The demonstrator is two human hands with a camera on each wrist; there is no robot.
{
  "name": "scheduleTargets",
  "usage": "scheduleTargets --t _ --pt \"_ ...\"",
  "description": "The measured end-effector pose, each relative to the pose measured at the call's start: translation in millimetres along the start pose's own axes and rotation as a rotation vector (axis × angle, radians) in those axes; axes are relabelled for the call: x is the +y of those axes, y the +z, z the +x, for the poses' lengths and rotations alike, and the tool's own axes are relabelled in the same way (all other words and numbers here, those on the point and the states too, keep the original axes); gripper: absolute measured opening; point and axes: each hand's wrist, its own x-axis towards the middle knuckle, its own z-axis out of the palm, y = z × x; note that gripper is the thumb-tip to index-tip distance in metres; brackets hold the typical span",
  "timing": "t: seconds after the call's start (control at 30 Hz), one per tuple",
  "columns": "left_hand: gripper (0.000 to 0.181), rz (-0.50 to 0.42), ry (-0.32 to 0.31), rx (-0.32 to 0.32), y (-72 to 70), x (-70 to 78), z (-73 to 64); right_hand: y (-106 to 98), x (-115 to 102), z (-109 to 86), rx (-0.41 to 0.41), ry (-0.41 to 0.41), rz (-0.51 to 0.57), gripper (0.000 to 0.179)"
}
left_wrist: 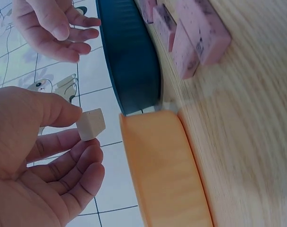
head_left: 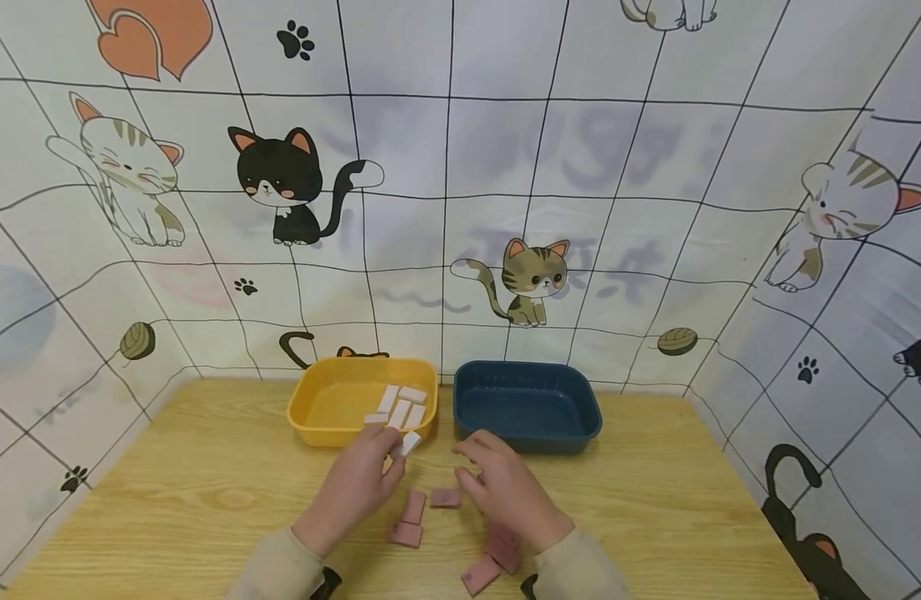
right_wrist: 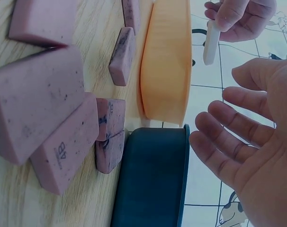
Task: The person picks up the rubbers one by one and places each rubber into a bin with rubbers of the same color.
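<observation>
My left hand point(head_left: 355, 479) pinches a white eraser point(left_wrist: 90, 124) between thumb and fingers, in front of the yellow bin point(head_left: 310, 429). Several more white erasers point(head_left: 388, 398) lie inside that bin at its right side. My right hand point(head_left: 508, 492) hovers before the dark blue bin point(head_left: 528, 437), its fingers loosely bent and nothing in them. Pink erasers point(head_left: 406, 534) lie on the table between and below the hands, some partly hidden under the right hand. One pink eraser point(right_wrist: 63, 156) shows a "4B" print in the right wrist view.
Both bins stand side by side at the back of the wooden table point(head_left: 205, 483), against a cat-patterned sheet point(head_left: 400, 167). The sheet also rises along the left and right sides of the table.
</observation>
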Motion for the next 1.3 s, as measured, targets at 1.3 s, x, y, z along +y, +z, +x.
scheduleTargets --t 1.3 --pt "0.011 0.032 -0.102 -0.032 -21.2 -34.8 47.9 -0.8 -7.4 30.3 0.011 -0.087 -0.071 0.021"
